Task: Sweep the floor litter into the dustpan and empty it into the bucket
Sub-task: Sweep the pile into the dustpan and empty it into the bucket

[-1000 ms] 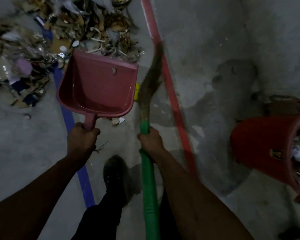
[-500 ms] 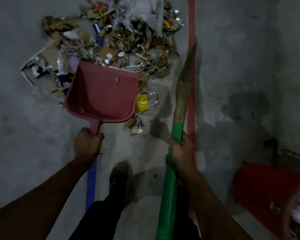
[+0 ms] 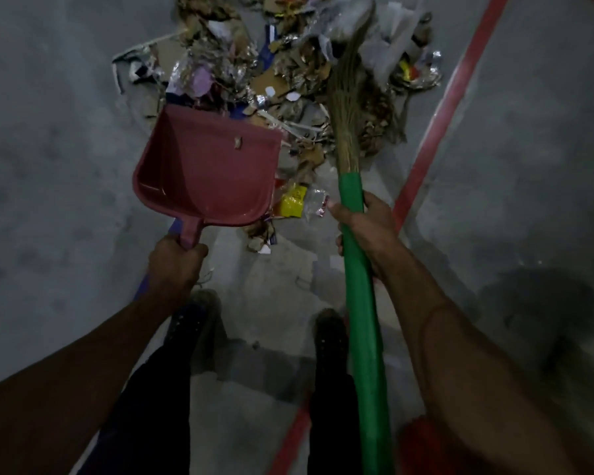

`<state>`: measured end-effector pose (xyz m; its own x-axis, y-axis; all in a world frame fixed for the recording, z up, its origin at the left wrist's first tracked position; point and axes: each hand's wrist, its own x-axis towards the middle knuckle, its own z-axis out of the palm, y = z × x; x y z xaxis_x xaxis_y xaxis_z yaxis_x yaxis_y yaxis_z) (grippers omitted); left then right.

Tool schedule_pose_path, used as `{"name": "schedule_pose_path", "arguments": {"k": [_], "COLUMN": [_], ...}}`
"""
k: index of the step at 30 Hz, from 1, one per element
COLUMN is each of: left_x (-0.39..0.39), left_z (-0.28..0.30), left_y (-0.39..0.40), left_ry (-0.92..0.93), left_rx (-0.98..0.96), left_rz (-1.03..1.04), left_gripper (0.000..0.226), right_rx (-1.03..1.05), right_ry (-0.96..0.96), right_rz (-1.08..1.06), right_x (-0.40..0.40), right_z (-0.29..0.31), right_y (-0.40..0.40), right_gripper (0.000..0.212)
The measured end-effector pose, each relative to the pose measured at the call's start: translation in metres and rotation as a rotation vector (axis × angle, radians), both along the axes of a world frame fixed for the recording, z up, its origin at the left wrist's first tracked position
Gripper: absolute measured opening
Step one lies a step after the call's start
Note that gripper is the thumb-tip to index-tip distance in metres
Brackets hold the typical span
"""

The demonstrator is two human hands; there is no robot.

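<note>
Fingers (image 3: 199, 250) gripping maroon dustpan (image 3: 206, 169), speck inside, green-handled broom (image 3: 354, 234)

Path ahead is blocked by the litter pile (image 3: 288, 80), spread across the floor (image 3: 48, 166) from the dustpan (image 3: 206, 169) lip to the top of view. Gap between dustpan and broom (image 3: 348, 132) is cluttered with a yellow wrapper (image 3: 292, 202) and cardboard scraps. Open concrete is left of the dustpan and right of the red floor line (image 3: 439, 114). Near side is taken up by both shoes (image 3: 330, 334) and the broom's green handle.
</note>
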<state>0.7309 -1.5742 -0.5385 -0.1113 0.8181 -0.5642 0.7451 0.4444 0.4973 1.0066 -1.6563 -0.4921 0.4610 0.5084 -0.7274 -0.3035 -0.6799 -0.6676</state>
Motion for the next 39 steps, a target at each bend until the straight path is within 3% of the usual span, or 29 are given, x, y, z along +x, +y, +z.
{"name": "schedule_pose_path", "arguments": {"k": [2,8,16,20,24,27,30,33,39], "left_x": [0.004,-0.007,-0.05,-0.067,-0.085,-0.099,-0.11,-0.112,-0.1], "left_z": [0.001,0.012,0.038,0.041,0.035,0.03,0.026,0.023,0.013], "left_y": [-0.023,-0.079,-0.135,-0.165,-0.198,-0.223,-0.245,-0.259,-0.26], "left_ry": [-0.016,-0.022,0.005,0.032,0.028,0.038,0.043,0.024,-0.03], "left_rx": [-0.003,-0.009,0.036,0.044,0.041,0.023,0.0,-0.007,-0.002], "left_rz": [0.08,0.32,0.621,0.717,0.786,0.814,0.825,0.832,0.841], "left_gripper": [0.012,0.011,0.014,0.012,0.01,0.011,0.016,0.015,0.013], "right_rx": [0.002,0.001,-0.127,-0.137,-0.238,-0.316,-0.382,-0.381,-0.42], "right_ry": [0.014,0.016,-0.045,-0.197,-0.033,0.004,0.002,-0.136,-0.317], "right_rz": [0.093,0.458,1.017,1.452,1.672,1.855,1.884,1.834,1.536], "right_x": [0.015,0.035,-0.002,-0.026,-0.044,-0.053,-0.047,-0.031,-0.005], "right_z": [0.001,0.006,-0.015,-0.03,-0.032,-0.034,-0.042,-0.052,-0.079], "right_y": [0.003,0.002,-0.029,-0.062,-0.109,-0.139,-0.157,-0.158,-0.111], "right_gripper": [0.032,0.023,0.029,0.038,0.032,0.039,0.036,0.036,0.031]}}
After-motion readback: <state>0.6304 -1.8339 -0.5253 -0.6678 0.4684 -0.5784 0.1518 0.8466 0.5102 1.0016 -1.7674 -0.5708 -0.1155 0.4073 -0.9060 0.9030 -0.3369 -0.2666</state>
